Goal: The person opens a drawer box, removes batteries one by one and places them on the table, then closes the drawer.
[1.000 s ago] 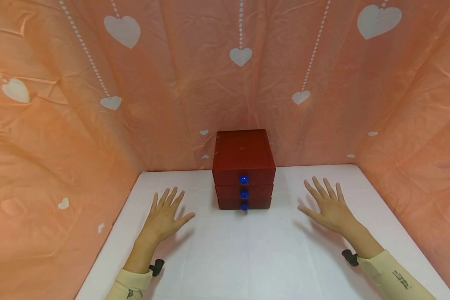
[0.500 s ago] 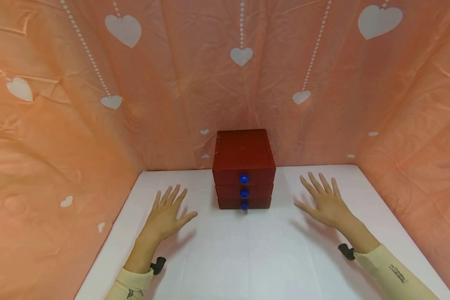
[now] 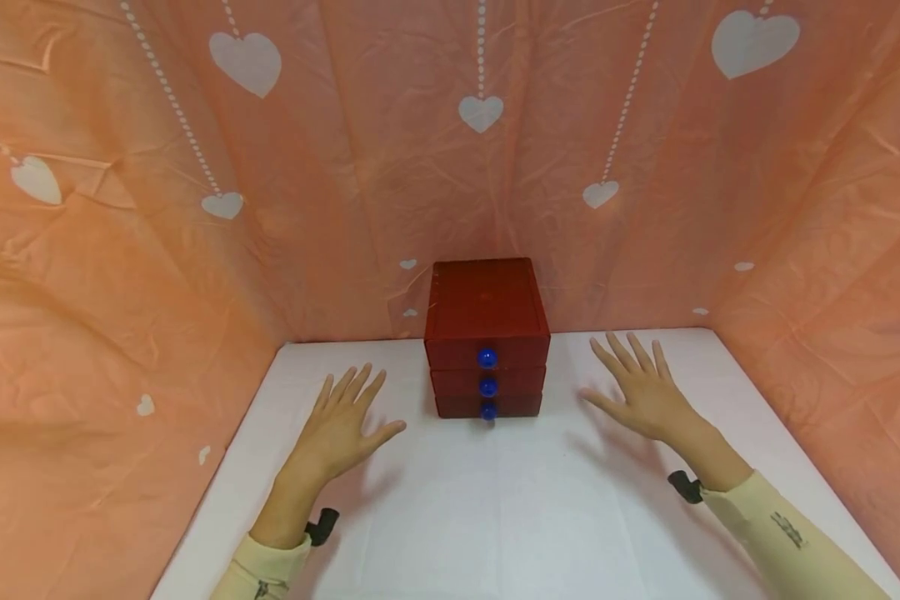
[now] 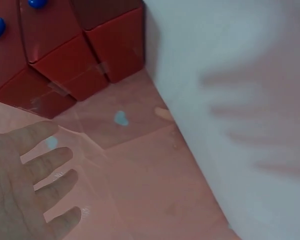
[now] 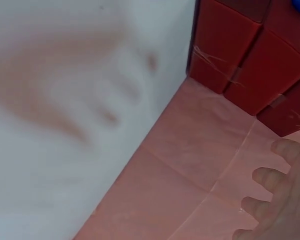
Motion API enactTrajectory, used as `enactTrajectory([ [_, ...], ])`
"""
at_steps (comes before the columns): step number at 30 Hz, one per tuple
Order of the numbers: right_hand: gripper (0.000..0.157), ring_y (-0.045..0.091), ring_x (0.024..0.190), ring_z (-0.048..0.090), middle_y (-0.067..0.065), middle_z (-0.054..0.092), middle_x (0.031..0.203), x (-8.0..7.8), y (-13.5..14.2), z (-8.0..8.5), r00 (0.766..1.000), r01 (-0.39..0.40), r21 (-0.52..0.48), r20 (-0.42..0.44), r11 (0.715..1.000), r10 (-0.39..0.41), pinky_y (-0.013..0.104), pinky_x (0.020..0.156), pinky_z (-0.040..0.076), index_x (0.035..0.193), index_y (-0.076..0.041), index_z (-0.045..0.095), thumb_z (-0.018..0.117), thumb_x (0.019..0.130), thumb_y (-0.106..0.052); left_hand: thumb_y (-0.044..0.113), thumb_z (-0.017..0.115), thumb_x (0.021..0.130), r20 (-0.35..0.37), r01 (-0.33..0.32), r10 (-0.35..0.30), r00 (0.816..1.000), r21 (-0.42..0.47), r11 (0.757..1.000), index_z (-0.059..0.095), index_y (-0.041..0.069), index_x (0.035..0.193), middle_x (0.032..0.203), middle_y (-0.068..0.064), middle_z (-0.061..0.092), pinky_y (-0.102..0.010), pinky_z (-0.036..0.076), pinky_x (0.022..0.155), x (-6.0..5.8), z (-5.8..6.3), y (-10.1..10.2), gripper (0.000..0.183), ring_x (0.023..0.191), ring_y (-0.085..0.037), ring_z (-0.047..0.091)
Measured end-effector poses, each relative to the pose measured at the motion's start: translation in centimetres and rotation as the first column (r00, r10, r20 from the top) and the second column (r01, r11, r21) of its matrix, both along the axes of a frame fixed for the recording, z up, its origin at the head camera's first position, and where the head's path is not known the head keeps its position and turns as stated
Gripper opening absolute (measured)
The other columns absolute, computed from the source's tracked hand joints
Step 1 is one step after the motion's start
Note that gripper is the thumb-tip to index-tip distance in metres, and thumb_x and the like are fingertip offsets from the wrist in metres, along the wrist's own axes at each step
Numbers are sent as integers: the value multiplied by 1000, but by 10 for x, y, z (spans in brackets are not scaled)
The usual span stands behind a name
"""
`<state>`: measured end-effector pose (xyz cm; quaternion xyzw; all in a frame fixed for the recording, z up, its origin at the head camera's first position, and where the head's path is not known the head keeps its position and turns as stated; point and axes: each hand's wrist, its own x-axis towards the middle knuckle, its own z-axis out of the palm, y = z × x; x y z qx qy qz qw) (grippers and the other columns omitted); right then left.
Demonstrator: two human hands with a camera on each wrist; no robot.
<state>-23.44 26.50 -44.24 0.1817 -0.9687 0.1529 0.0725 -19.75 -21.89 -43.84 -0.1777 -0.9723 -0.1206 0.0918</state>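
A small red chest of three drawers stands at the back middle of the table, all its drawers pushed in. Each drawer front carries a round blue knob. My left hand hovers over the table to the chest's left, fingers straight and spread, holding nothing. On the chest's other side my right hand is likewise raised, its fingers spread and apart from the chest. In the left wrist view the red chest appears beyond my fingers. The right wrist view shows the chest at upper right.
A white cloth covers the table. Peach sheeting with white hearts hangs behind the table and along both sides. A small black device sits at my left wrist, and another black device at my right.
Both hands have drifted inward and slightly forward, closer to the red chest, with fingers still spread. The chest has not moved.
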Motion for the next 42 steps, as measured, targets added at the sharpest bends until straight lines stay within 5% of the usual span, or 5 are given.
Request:
enactTrajectory([
  [14,88,48,164,3,21,14,178,-13,-9,23,998,-58,-14,-22,998,58,63,129,-11,172,-14,23,59,105,-58,63,67,98,15,52,-53,998,39,998,39,10,166,170,-19,39,-59,23,129,4,18,15,91,157,-40,35],
  [20,89,46,164,4,21,12,178,-18,-15,34,995,-90,-24,-33,996,89,57,132,-3,172,-11,21,59,106,-57,61,70,98,-9,90,-90,996,109,990,44,11,164,168,-15,44,-59,36,123,2,24,25,87,152,-40,43],
  [34,89,40,166,3,15,9,180,-26,-29,53,991,-132,-75,-21,988,130,53,133,0,172,-11,19,59,107,-55,53,72,100,6,95,-100,995,248,964,54,15,157,157,-9,57,-59,45,116,2,36,50,71,146,-33,51],
  [42,88,36,166,5,15,15,179,-32,-41,62,988,-156,-110,-33,982,153,52,134,4,172,-10,21,58,107,-57,44,72,103,4,94,-102,995,348,933,60,17,152,144,-5,66,-51,59,98,-3,35,65,58,119,-28,69],
])
